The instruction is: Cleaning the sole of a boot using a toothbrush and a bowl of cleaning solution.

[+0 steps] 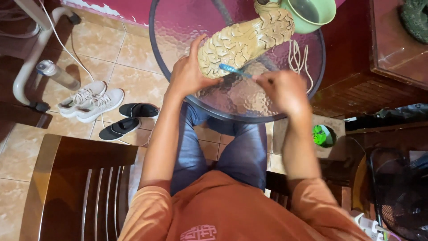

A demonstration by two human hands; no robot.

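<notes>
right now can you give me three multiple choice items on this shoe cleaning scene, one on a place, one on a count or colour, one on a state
1. Where does the green bowl stand?
A. on the glass table, beyond the shoe
B. on the floor by the sandals
C. on the wooden chair

2. What colour is the toothbrush?
A. red
B. blue
C. black

3. How is the tan shoe held?
A. sole down on the floor
B. sole turned up toward the camera
C. hanging by its laces

Answers:
1 A, the bowl sits at the table's far edge.
2 B, its handle shows blue in the right hand.
3 B, the tread faces up while the left hand grips the shoe's end.
</notes>
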